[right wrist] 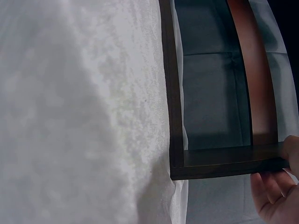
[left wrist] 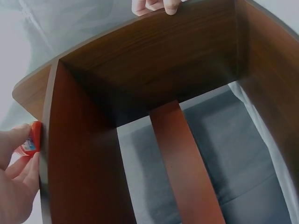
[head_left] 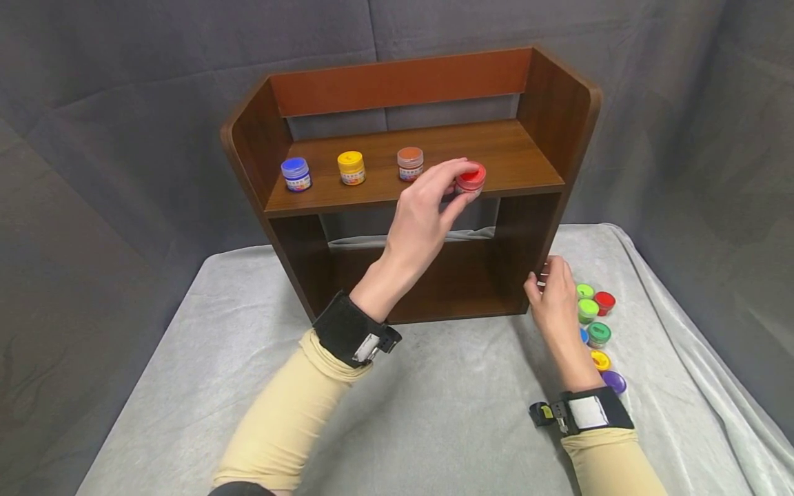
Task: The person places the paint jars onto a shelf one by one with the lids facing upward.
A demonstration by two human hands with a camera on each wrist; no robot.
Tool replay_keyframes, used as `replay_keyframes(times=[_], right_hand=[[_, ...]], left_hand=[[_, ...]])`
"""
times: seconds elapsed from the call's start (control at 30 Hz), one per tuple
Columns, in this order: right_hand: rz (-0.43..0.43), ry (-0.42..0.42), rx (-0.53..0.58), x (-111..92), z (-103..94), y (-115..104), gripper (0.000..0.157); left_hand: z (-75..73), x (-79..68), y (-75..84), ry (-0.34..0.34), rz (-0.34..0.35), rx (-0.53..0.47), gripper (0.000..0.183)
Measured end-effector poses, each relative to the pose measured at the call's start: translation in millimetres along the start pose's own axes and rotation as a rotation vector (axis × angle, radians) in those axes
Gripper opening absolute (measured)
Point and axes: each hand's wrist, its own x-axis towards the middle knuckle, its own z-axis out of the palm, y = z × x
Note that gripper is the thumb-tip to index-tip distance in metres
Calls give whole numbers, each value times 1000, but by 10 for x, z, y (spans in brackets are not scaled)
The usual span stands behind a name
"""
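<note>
Left hand (head_left: 418, 217) pinches red-lidded paint jar (head_left: 471, 179) at upper shelf (head_left: 477, 141)'s near edge, right of orange-lidded jar (head_left: 410, 165). Right hand (head_left: 555, 300) grips right side panel (head_left: 555, 114). Likely placing step; next calls for level seating, gentle release.

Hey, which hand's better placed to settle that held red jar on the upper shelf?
Left, I'd say. The left hand pinches the red jar at the front of the upper shelf; the right hand is lower, gripping the side panel.
</note>
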Motion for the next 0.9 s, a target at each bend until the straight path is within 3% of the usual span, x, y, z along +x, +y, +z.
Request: replay_keyframes(times=[0.23,0.6,0.9], right_hand=[[22,-24,0,0,-5,-6,30],[13,-19,-5,-1,9,12,29],[14,-24,4,0,4,20,29]], left_hand=[[2,59,49,-19,1,55,38],[19,165,78,-108,-91,83,41],[71,227,123,-108,-84,124,39]])
